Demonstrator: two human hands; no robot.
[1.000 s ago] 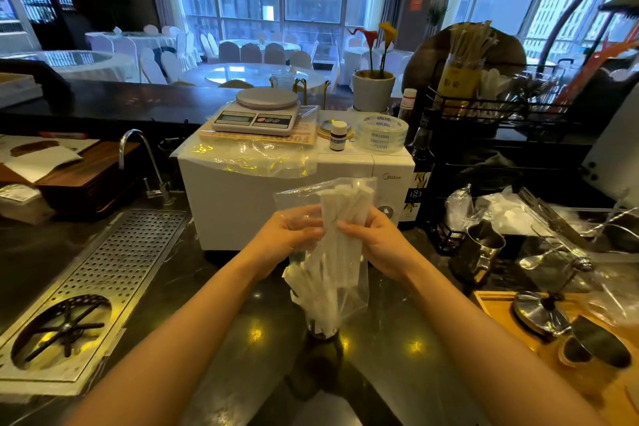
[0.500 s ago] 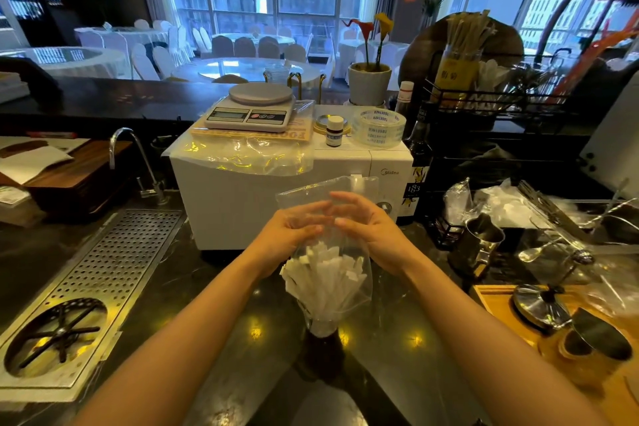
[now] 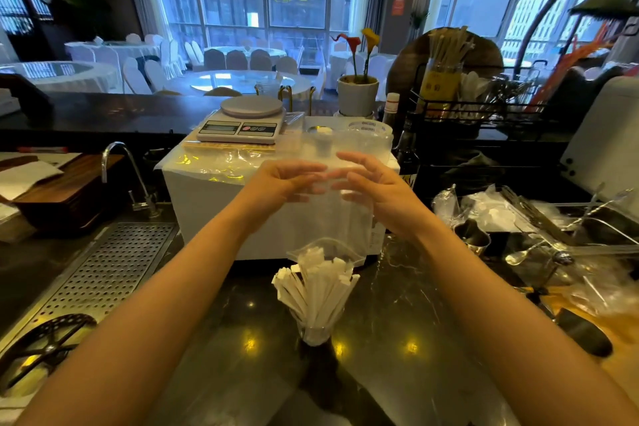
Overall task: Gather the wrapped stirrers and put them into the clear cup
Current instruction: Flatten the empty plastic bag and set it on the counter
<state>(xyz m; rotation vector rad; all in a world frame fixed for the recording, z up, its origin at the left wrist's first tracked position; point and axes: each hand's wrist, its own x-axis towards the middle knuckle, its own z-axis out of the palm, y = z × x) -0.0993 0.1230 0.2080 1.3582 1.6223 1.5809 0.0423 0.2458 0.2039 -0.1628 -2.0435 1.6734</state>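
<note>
Two hands raised over dark table (image 3: 214,339). Left hand (image 3: 276,188) pinches clear plastic bag (image 3: 345,211) at its upper left; right hand (image 3: 377,192) grips bag's right side. Bag's open mouth hangs just above wrapped stirrers (image 3: 316,287), fanned upright in clear cup (image 3: 315,334).

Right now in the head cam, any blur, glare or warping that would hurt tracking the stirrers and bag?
Head view: both the left hand and right hand are motion-blurred, and the clear bag is almost invisible; the wrapped stirrers are sharp; ceiling-light glints dot the dark counter; wide-angle bowing at the edges.
</note>
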